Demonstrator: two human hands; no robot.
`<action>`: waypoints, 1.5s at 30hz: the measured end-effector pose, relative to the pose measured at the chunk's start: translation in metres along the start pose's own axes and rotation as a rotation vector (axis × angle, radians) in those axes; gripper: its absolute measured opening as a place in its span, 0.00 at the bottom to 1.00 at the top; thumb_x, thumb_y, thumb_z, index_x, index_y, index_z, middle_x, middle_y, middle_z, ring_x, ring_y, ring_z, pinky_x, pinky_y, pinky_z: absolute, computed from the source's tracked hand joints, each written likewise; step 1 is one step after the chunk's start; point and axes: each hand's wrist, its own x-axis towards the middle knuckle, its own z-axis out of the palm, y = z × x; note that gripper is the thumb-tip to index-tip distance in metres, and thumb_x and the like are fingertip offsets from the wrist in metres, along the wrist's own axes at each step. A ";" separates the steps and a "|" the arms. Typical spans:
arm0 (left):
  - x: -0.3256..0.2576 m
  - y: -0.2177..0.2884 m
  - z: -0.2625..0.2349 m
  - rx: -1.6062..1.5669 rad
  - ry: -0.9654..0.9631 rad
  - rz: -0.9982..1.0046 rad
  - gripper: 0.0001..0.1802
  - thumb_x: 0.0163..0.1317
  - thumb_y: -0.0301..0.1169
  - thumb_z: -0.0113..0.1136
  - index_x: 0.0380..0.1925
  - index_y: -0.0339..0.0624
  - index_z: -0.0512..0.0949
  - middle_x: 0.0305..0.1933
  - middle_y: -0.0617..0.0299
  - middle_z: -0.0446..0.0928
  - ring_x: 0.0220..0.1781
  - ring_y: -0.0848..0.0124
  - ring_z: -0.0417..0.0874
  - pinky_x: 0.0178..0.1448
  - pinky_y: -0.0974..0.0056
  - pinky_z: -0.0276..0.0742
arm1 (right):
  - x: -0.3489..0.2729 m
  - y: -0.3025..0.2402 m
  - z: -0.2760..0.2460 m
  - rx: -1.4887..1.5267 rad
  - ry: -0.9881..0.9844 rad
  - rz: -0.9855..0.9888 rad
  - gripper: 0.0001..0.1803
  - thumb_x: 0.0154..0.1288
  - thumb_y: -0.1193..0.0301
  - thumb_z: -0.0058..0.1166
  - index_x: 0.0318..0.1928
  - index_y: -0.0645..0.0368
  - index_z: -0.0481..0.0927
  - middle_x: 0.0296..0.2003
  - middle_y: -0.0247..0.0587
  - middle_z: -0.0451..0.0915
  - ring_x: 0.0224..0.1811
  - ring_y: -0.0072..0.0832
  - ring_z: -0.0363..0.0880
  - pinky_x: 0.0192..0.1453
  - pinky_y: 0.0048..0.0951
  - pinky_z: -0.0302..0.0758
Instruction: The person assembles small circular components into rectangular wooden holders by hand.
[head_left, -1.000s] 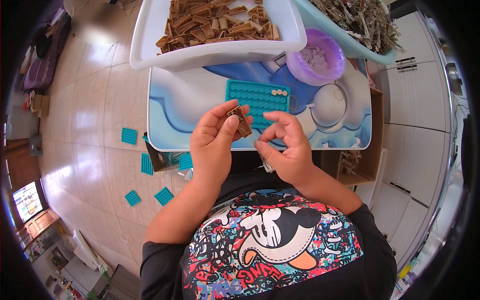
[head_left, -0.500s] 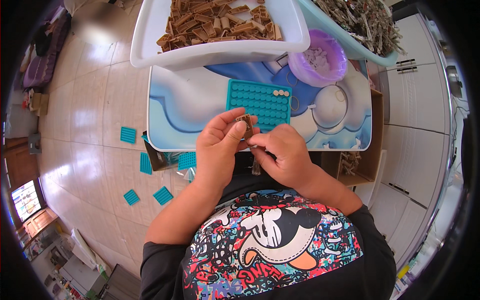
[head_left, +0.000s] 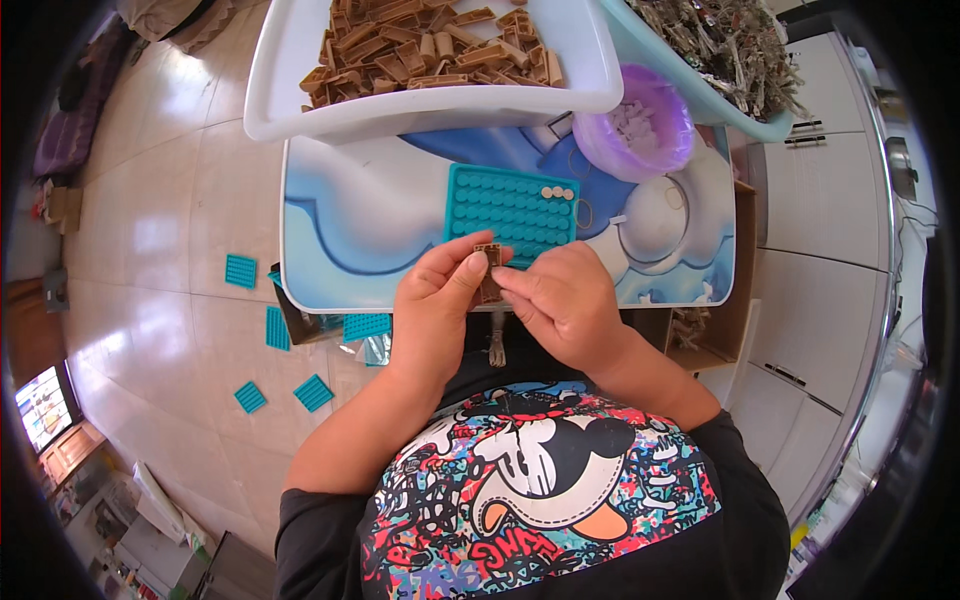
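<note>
On the tiled floor (head_left: 150, 230) at my far left lie several small teal grid trays (head_left: 241, 270), scattered and well apart from one another, some close under the table edge. The small table (head_left: 350, 220) in front of me carries a blue and white cartoon print. My left hand (head_left: 432, 310) sits at the near edge of that table, thumb and forefinger pinched narrow on a small brown plastic piece (head_left: 489, 272); the piece stands roughly upright between my two hands, just over the near edge of the teal grid tray (head_left: 505, 205) lying flat on the table. My right hand (head_left: 565, 305) meets the same piece from the other side, its fingertips closed against the piece and touching my left thumb. Whether the right hand bears the piece or only steadies it, I cannot tell. A thin metal part (head_left: 497, 345) hangs below the hands, over my lap. A few pale round discs (head_left: 558, 192) occupy the far right corner of the grid tray. At the far side of the table, a white bin (head_left: 290, 100) holds a heap of brown pieces (head_left: 430, 45). To the right of it stands a purple bowl (head_left: 640, 125) with pale small parts, and beyond that a light blue tub (head_left: 660, 70) of grey metal parts (head_left: 730, 40).
</note>
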 end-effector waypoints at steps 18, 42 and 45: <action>0.006 0.002 -0.002 -0.003 0.029 -0.055 0.18 0.68 0.33 0.49 0.54 0.34 0.70 0.46 0.54 0.78 0.43 0.71 0.79 0.48 0.68 0.75 | 0.023 0.041 -0.003 -0.240 0.029 0.280 0.06 0.45 0.76 0.63 0.27 0.56 0.79 0.26 0.37 0.73 0.29 0.35 0.75 0.31 0.34 0.71; 0.011 0.001 -0.003 -0.055 0.039 -0.057 0.17 0.67 0.32 0.51 0.52 0.34 0.71 0.46 0.53 0.78 0.44 0.69 0.80 0.49 0.66 0.77 | 0.020 0.048 -0.006 -0.318 0.047 0.296 0.06 0.47 0.75 0.62 0.28 0.57 0.80 0.28 0.38 0.75 0.31 0.37 0.75 0.32 0.34 0.71; 0.011 0.000 -0.003 -0.053 0.036 -0.054 0.17 0.67 0.32 0.51 0.52 0.33 0.71 0.46 0.54 0.78 0.44 0.69 0.80 0.49 0.66 0.77 | 0.023 0.028 -0.002 -0.132 0.049 0.292 0.07 0.46 0.75 0.63 0.27 0.58 0.78 0.27 0.39 0.74 0.29 0.37 0.75 0.31 0.34 0.71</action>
